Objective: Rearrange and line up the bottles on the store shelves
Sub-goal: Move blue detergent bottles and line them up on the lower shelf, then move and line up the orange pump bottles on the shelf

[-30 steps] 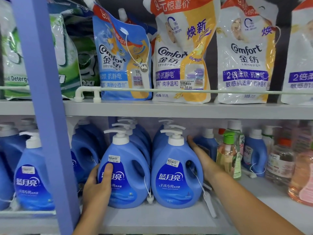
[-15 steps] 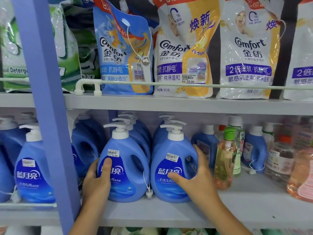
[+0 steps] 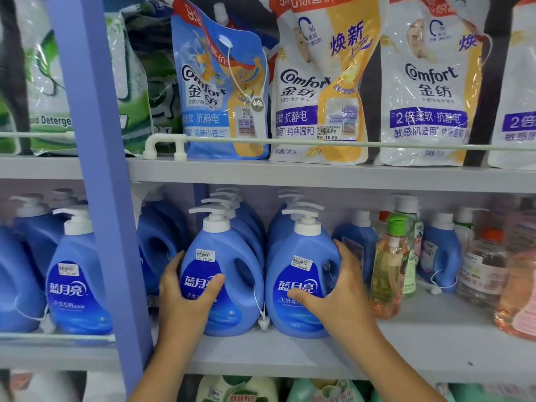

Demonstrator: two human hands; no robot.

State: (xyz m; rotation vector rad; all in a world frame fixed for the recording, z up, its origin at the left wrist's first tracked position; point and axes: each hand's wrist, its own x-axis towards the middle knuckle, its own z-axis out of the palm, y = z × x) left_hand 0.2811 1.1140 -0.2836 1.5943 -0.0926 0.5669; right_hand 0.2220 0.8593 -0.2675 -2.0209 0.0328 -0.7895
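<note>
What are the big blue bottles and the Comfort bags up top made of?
Blue bottle: probably hard plastic, smooth, softly shiny, with a molded handle hole and a white plastic pump.
Comfort bag: likely thin, soft plastic film; it is glossy, wrinkled and slightly see-through in places.

**What you can actually read on these shelves**

Top shelf: the blue-and-orange plastic refill pouch [image 3: 220, 91] says "Comfort 金纺". The white-and-yellow refill pouch [image 3: 319, 82] beside it has the same brand, plus "焕新", "910克" and a sticker reading 10.00. The white pouch with the purple band [image 3: 429, 88] says "2倍柔软·抗静电". The green-and-white bag [image 3: 49, 91] shows part of "Detergent".

Below, two blue plastic pump bottles, left one [image 3: 223, 274] and right one [image 3: 301, 282], read "蓝月亮", each stickered 25.00.
</note>
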